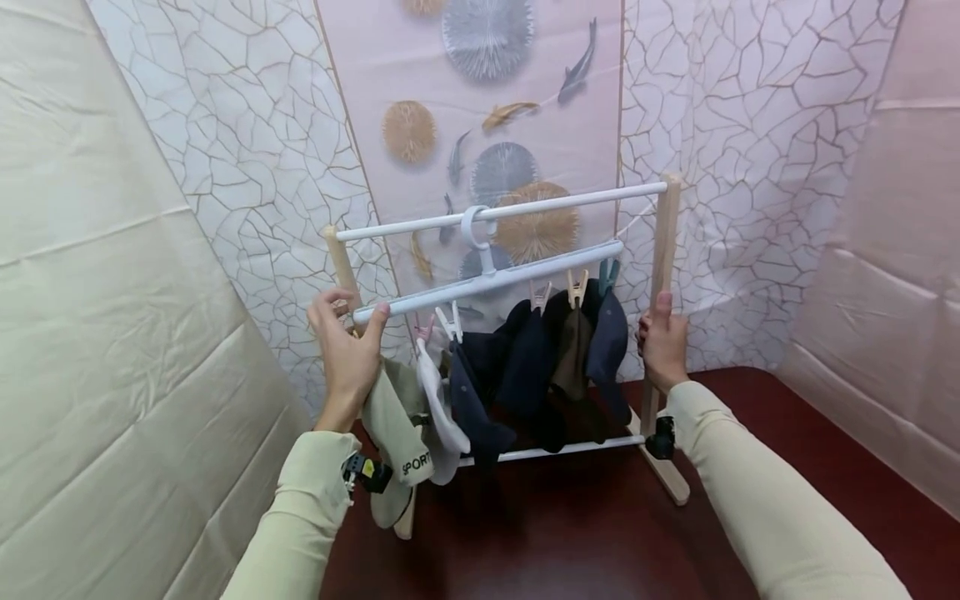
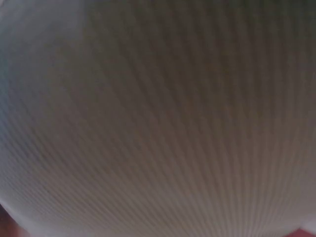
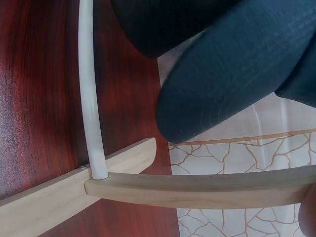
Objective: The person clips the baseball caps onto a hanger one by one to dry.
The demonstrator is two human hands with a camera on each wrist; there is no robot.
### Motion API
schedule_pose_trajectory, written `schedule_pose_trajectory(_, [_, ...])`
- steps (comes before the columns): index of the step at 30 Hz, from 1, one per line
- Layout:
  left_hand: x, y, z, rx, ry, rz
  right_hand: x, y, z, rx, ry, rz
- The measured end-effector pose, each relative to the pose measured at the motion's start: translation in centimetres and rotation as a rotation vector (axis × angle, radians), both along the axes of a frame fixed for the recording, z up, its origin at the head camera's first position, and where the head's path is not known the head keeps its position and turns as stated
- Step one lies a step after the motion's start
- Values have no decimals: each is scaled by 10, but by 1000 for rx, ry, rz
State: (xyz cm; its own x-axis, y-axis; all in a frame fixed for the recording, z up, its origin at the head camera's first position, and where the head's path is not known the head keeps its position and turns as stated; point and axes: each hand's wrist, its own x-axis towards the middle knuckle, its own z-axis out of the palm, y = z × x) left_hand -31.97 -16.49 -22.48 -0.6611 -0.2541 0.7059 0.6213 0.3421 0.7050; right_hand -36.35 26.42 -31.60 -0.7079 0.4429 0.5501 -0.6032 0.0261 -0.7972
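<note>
A small clothes rack (image 1: pixel 570 202) with wooden posts and white rails stands on the table. From its top rail hangs a pale blue hanger (image 1: pixel 487 282), its left end lower in the head view. Several socks (image 1: pixel 525 358) dangle from it by clothespins (image 1: pixel 577 289). My left hand (image 1: pixel 345 358) grips the left post, its thumb at the hanger's left end. My right hand (image 1: pixel 664 346) grips the right post (image 1: pixel 663 250), thumb upward. A light sock with lettering (image 1: pixel 414 462) hangs beside my left wrist. Ribbed fabric (image 2: pixel 163 123) fills the left wrist view.
The dark red table (image 1: pixel 570 533) lies under the rack. A wooden foot (image 3: pixel 44 202) and the lower white rail (image 3: pixel 89 89) show in the right wrist view. Behind stands a patterned backdrop (image 1: pixel 765 167); pale cloth walls (image 1: pixel 112 375) flank both sides.
</note>
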Motion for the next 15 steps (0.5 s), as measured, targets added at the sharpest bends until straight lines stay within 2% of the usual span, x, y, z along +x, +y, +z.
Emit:
schedule_pose_trajectory(3, [-5, -2, 1, 68, -95, -82, -1, -1, -1, 11, 11, -4])
schedule_pose_trajectory(6, [-11, -3, -3, 112, -180, -156, 3, -3, 2, 16, 25, -7])
schedule_pose_trajectory(8, [-13, -2, -8, 122, -209, -167, 11, -7, 7, 21, 34, -1])
schedule_pose_trajectory(10, [-14, 2, -15, 135, -193, -148, 20, -10, 12, 27, 32, 5])
schedule_pose_trajectory(12, [-14, 10, -20, 148, -152, -93, 28, -12, 17, 21, 27, 19])
schedule_pose_trajectory(15, [-14, 26, -24, 164, -44, 85, 29, -12, 17, -1, 6, 21])
